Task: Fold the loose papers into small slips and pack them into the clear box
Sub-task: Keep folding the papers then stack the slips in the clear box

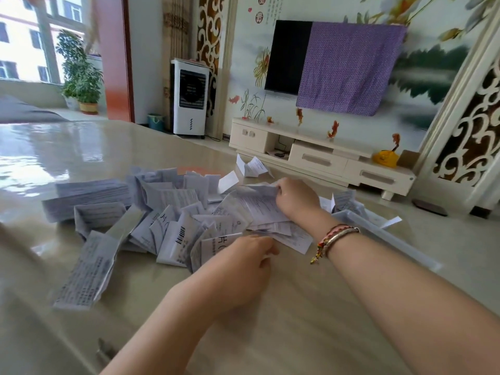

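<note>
A neat stack of flat sheets (89,189) lies toward the table's (311,320) left edge, loose papers (173,212) heaped beside it. The left hand (243,262), fingers curled, seems to pinch a sheet at the heap's near edge. The right hand (296,197) grips a printed sheet (259,205) farther back. The clear box (378,234) lies at the right, under the forearm; dragging that arm could knock it and scatter slips.

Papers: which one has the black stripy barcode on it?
The folded paper at the pile's near edge, just left of the left hand. It shows a black barcode near its top; no barcode shows on the others.
</note>
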### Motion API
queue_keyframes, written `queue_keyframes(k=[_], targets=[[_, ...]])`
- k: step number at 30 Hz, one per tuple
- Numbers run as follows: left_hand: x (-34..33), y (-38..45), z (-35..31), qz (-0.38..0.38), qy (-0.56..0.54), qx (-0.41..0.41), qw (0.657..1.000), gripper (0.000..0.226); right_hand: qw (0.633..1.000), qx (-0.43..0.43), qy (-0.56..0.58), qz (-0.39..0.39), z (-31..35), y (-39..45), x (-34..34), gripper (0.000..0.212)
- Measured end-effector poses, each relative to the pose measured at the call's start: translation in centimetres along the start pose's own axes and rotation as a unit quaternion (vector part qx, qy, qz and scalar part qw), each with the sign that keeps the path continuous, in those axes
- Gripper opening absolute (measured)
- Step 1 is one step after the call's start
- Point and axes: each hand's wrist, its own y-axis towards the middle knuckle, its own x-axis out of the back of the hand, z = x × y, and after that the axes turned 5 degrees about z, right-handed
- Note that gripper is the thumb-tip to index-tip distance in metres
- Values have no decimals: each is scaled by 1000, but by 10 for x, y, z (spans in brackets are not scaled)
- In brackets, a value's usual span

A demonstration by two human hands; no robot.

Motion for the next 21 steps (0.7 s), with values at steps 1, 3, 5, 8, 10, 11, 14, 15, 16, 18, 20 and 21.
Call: queue_keyframes(k=[1,3,5,8,10,11,14,15,16,18,20,21], targets=[[-1,0,-1,-1,0,2,1000,34,999,-9,25,-36,-4,-1,6,26],[-3,0,-3,-3,-4,5,1000,34,990,-9,94,-103,-11,-10,22,25],[-3,0,-5,0,-9,19,1000,33,974,18,161,-158,-15,-26,39,30],[-4,1,-6,5,-20,37,999,33,945,84,244,-202,-15,-67,64,34],[-5,-2,-8,1,-34,41,999,33,930,110,294,-190,-18,-101,73,32],[-5,-3,-7,-6,-41,40,998,33,925,119,315,-173,-20,-115,76,27],[-9,-9,-3,0,-43,47,998,30,919,139,356,-98,-32,-166,77,29],[-12,-10,-1,3,-46,42,998,25,916,141,368,-69,-39,-180,74,27],[-15,-14,4,10,-48,40,998,18,915,136,377,-42,-45,-195,70,24],[-13,-26,8,5,-34,16,999,15,917,121,381,-7,-55,-215,60,22],[-6,-33,4,10,-73,-22,997,20,918,106,381,8,-64,-231,53,27],[-2,-37,-2,21,-46,-35,998,24,920,101,380,15,-68,-237,50,27]])
